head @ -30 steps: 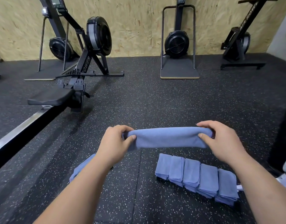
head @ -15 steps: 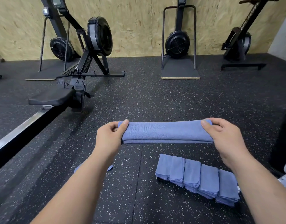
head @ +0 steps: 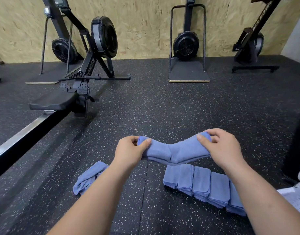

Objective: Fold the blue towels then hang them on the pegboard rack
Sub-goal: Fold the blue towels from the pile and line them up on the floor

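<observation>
**Folded towel sagging btw. my two hands**

I hold one blue towel (head: 176,151) btw. my hands, above the black floor (head: 162,107). It is folded into a long narrow band of several layers, and its middle dips down in a V shape. My left hand (head: 130,150) pinches the left end, with the thumb on the near side and the other fingers curled round the far side. My right hand (head: 225,150) pinches the right end in the same way, a bit higher than the left one. The hands are apart, with the towel's length btw. them.

Below my right hand and forearm, a row of folded towels (head: 203,187) lies on the floor, each one overlapping the next. They are approx. five, but my forearm covers the last part, so I cannot count for sure. At the outer side of my left forearm lies a crumpled towel (head: 88,177), also blue, partly hidden by the arm.

Far beyond my left hand stands a black rowing machine (head: 88,68), and its rail runs past the left of my left arm. Right of my right forearm, at the picture's edge, there is sth. white with small holes (head: 296,199); I cannot tell what it is.
</observation>
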